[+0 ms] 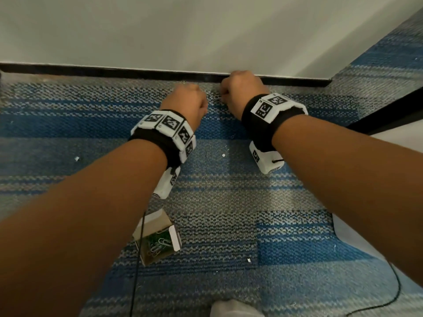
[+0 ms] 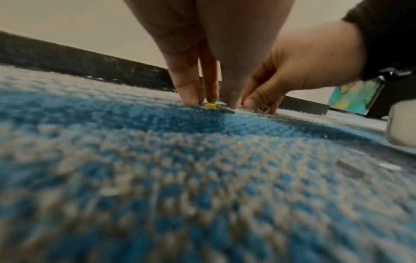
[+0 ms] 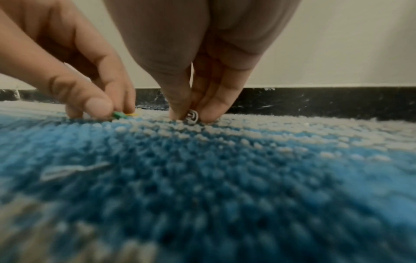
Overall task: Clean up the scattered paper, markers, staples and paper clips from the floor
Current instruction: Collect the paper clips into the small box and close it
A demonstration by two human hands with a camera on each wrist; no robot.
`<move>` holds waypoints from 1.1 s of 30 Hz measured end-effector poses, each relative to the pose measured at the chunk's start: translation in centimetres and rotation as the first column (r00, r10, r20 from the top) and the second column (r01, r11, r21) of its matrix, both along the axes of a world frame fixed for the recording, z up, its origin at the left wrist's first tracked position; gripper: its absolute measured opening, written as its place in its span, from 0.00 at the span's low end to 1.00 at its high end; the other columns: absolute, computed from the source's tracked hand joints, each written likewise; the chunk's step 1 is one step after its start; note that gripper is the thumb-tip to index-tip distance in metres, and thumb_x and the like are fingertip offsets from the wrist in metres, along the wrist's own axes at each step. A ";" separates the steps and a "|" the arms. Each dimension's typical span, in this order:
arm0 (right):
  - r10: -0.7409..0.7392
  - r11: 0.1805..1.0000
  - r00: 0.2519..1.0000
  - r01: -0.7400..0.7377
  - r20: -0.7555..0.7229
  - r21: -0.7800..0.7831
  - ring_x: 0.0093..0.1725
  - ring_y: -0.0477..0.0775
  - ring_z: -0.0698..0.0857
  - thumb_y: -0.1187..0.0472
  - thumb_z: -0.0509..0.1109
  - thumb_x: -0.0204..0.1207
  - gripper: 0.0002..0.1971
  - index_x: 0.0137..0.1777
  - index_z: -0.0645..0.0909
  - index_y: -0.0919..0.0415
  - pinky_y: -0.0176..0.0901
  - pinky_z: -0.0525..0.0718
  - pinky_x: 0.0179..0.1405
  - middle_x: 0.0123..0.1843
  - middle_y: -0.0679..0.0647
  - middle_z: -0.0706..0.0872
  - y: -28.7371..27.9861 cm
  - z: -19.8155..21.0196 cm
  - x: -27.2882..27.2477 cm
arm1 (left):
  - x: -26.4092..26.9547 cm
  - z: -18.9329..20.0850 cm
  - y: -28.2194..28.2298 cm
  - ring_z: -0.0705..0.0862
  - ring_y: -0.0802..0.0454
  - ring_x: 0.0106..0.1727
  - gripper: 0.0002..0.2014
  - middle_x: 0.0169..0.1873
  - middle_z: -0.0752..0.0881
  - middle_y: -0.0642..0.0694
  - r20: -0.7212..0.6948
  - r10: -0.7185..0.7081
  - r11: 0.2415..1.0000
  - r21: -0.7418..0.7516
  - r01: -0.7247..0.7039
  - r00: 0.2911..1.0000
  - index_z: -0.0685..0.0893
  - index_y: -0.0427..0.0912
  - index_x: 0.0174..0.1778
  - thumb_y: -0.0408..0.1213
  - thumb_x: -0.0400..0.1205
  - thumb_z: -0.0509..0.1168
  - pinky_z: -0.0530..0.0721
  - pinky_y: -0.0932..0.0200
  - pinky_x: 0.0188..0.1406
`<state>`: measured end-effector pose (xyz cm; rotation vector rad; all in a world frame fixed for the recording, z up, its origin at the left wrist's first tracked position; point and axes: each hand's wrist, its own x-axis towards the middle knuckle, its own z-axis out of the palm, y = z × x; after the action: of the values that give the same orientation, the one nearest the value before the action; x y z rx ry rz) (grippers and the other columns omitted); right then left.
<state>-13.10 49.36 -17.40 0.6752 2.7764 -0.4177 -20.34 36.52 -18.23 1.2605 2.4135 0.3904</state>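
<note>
A silver paper clip (image 3: 192, 115) lay on the carpet (image 1: 229, 202) close to the black skirting board (image 1: 114, 70), and the right hand (image 1: 240, 92) pinched it between thumb and fingertips, the tips pressed down into the pile. From the head view the same clip showed just left of that hand's knuckles. Just beside it, the left hand (image 1: 185, 102) pinched at small coloured clips (image 3: 122, 115), one green and one yellow, its thumb and fingers drawn together over them against the carpet; in the left wrist view the yellow piece (image 2: 210, 105) showed between the fingertips. The two hands sat near each other, not touching, both low on the floor by the wall (image 1: 206, 30).

Nearer the person, an open cardboard box (image 1: 158, 236) lay on the carpet under the left forearm, with silver and green paper clips inside it. Loose staples (image 1: 76, 158) lay scattered on the blue and grey stripes: a small block off to the left, a few single ones (image 1: 207, 153) between the wrists, and another bit (image 1: 248, 260) to the right of the box. A small white dot (image 1: 223, 154) lay among them; what it was could not be told. Both wrists wore black bands with white marker blocks (image 1: 164, 124), and a thin black cable (image 1: 139, 259) ran down across the box
</note>
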 end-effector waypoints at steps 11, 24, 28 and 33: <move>0.123 0.992 0.989 -0.123 0.084 -0.002 0.61 0.68 0.81 0.70 0.61 0.78 0.17 0.67 0.76 0.62 0.53 0.80 0.57 0.64 0.66 0.79 0.1 0.7 0.3 | 0.9 0.3 1.2 0.80 0.32 0.56 0.11 0.58 0.79 0.30 -0.007 0.082 0.992 -0.091 -0.082 0.997 0.83 0.32 0.52 0.21 0.77 0.60 0.78 0.44 0.57; -0.199 0.960 0.975 0.173 -0.101 -0.219 0.52 0.61 0.88 0.60 0.66 0.75 0.11 0.48 0.87 0.64 0.47 0.83 0.58 0.47 0.62 0.90 -2.6 2.2 2.6 | 0.4 6.0 -6.5 0.83 0.46 0.45 0.09 0.41 0.87 0.41 0.119 0.262 0.960 0.073 -0.271 0.958 0.86 0.42 0.51 0.31 0.77 0.66 0.74 0.63 0.46; -0.310 0.851 0.924 0.164 -0.225 -0.498 0.39 0.57 0.89 0.65 0.69 0.71 0.04 0.41 0.82 0.55 0.38 0.84 0.41 0.32 0.51 0.85 -7.2 2.9 4.7 | 2.1 8.0 -11.6 0.80 0.65 0.34 0.04 0.32 0.84 0.52 0.168 0.287 0.918 0.232 -0.321 0.943 0.88 0.46 0.43 0.36 0.73 0.72 0.77 0.70 0.40; -0.267 0.743 0.896 -0.044 -0.356 -0.668 0.31 0.47 0.83 0.68 0.70 0.73 0.13 0.54 0.84 0.52 0.44 0.86 0.44 0.31 0.43 0.82 -14.2 4.4 7.4 | 6.7 8.2 -17.4 0.79 0.70 0.33 0.06 0.29 0.81 0.58 0.232 0.321 0.885 0.272 -0.378 0.918 0.83 0.51 0.39 0.35 0.73 0.72 0.73 0.75 0.34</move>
<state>-5.70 35.17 -12.97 0.6139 2.6383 -1.6760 -13.63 19.12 -10.00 0.8442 2.4831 0.9827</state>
